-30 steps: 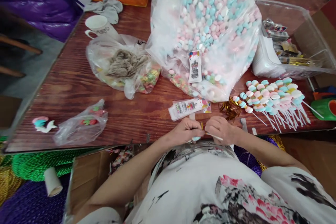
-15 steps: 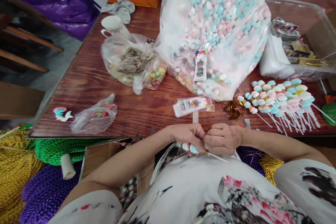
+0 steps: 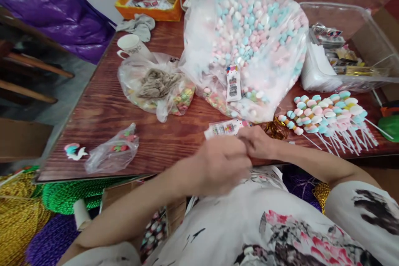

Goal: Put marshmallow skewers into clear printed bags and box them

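My left hand [image 3: 220,166] is raised over the table's front edge, blurred by motion, its fingers curled but smeared. Just beyond it, my right hand [image 3: 257,141] is closed near the lower end of the printed cards [image 3: 222,128], its fingertips partly behind the left hand. What either hand holds cannot be made out. Close to the right forearm lie gold tinsel [image 3: 276,128] and a pile of candy skewers [image 3: 327,112] with white sticks. A large clear bag of pastel candies [image 3: 249,37] fills the table's middle, with a stack of labels [image 3: 233,83] on it.
A bag with a brown cloth [image 3: 158,83], a mug [image 3: 131,43] and an orange box [image 3: 149,6] stand on the left. A small bag [image 3: 114,149] lies near the front edge. At the right is a clear bin [image 3: 349,79]. Bead strands [image 3: 71,189] hang below the table.
Both hands have risen from the lap toward the table, the right hand reaching the cards. The candy skewer seen between them before is no longer visible. The view has shifted slightly.
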A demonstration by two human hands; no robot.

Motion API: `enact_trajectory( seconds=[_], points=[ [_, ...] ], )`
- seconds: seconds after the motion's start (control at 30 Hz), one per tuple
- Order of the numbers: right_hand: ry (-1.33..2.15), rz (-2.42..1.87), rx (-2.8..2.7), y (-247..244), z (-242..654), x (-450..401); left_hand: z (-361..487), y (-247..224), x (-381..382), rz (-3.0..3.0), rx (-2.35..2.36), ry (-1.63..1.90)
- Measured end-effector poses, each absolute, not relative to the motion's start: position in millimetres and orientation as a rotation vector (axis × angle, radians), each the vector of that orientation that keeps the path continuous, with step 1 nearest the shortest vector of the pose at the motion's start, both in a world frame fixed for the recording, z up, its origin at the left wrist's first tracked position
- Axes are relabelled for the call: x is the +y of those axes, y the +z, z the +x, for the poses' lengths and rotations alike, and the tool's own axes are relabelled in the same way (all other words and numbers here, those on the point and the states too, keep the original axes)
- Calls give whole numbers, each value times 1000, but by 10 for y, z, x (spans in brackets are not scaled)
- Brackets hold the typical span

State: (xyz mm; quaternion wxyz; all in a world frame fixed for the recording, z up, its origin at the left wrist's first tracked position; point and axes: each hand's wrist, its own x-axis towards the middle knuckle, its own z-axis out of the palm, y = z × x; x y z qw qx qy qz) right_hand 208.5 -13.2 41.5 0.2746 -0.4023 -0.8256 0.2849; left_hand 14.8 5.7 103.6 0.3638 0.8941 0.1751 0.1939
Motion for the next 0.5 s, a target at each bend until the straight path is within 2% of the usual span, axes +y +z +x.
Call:
enact_trajectory(
  seconds=[0.1,0.2,0.27,0.4,0.5],
  points=[
    [1070,-1049,-1783,688,2042,-55,285,796,-67,2339,404,500],
    [1273,-898,-1776,758,1967,-111,241,624,115,2016,663,828],
    [1290,-923,-1803,671,1943,-122,181,620,225,1903,713,990],
    [859,-1109,-1753,541,1995,-52,172,569,191,1808,863,1153],
    [444,-981,-1916,531,2030,-45,190,446,77,1330,785,1001]
  ],
)
